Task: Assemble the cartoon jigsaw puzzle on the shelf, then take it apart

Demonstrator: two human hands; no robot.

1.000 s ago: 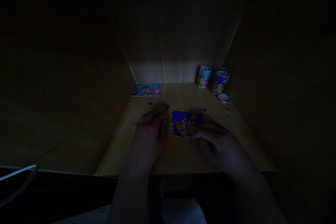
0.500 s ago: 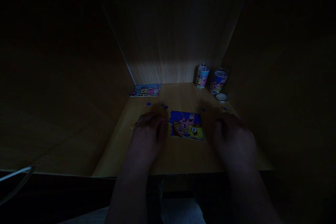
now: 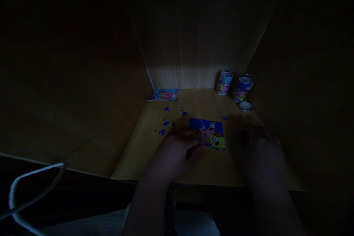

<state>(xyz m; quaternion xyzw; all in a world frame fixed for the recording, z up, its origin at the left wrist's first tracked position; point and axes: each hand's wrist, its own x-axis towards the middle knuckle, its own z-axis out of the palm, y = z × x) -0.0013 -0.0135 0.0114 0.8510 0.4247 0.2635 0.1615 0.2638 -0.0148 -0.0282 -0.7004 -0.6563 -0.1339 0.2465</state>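
A mostly joined jigsaw puzzle (image 3: 217, 134) with cartoon figures on blue lies flat on the wooden surface. My left hand (image 3: 178, 151) reaches over its left side, thumb and forefinger closed together at the puzzle's lower left. Whatever is between those fingertips is hidden. To the right of the puzzle and apart from it, my right hand (image 3: 261, 151) rests in deep shadow with its fingers curled in; I cannot make out whether anything is in them. Loose puzzle pieces (image 3: 166, 121) lie left of the puzzle, beyond my left hand. Another loose piece (image 3: 223, 117) is just past its upper right corner.
Two printed cans (image 3: 224, 83) (image 3: 242, 89) stand at the back right, with a round metal lid (image 3: 246, 106) in front. A flat picture panel (image 3: 163, 95) lies at the back left. Wooden walls (image 3: 193, 48) enclose the surface. A white cable (image 3: 13, 195) loops at lower left.
My left hand has moved right, from beside the puzzle onto its left part, uncovering several loose pieces. My right hand stays right of the puzzle. The view has shifted slightly left.
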